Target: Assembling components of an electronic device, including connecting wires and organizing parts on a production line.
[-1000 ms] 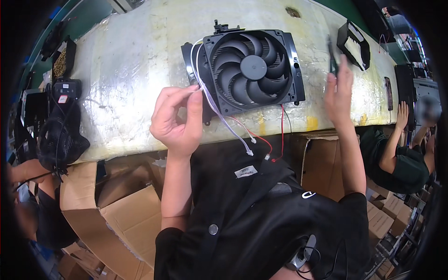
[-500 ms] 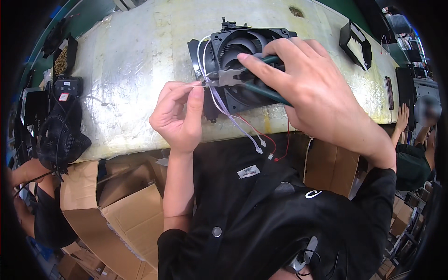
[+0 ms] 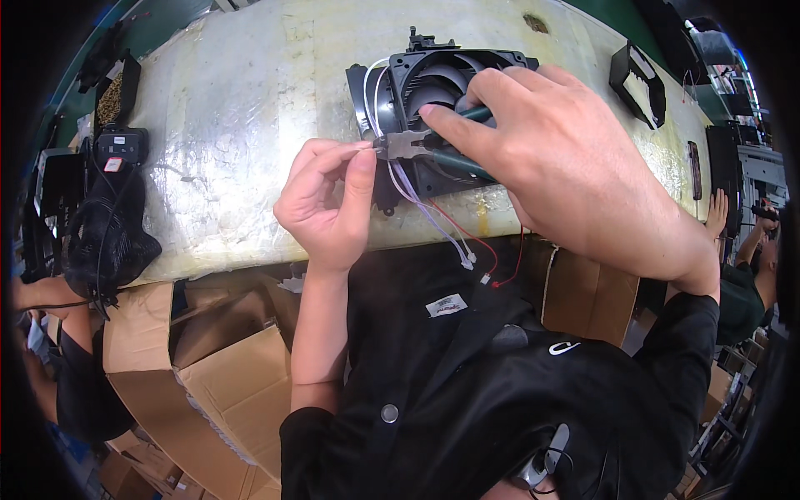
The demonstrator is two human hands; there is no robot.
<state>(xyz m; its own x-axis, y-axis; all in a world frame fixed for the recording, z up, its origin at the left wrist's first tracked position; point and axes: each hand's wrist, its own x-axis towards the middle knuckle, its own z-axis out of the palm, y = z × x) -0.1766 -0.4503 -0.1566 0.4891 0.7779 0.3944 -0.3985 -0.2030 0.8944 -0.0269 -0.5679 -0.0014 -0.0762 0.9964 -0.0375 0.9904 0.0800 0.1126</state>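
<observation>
My right hand (image 3: 562, 154) is closed round the dark green handles of metal pliers (image 3: 406, 145). The jaws point left, over the left side of a black fan assembly (image 3: 437, 90) on the table. My left hand (image 3: 327, 204) pinches something thin and small between thumb and forefinger, right at the jaw tips; I cannot make out its kind. White and purple wires (image 3: 406, 185) loop past the jaws and hang over the near table edge. Their white connectors (image 3: 467, 262) dangle beside a red wire (image 3: 495, 268). My right hand hides part of the fan.
Open cardboard boxes (image 3: 242, 367) stand below the table's near edge. On the left lie a black mesh bundle (image 3: 108, 225) and a bin of small brass-coloured parts (image 3: 115, 100). A black tray (image 3: 637, 83) sits far right. Other people work at both sides.
The fan assembly has shifted slightly right. My left hand has moved a little right with its pinch kept, and the plier jaws now sit closer to my left fingertips.
</observation>
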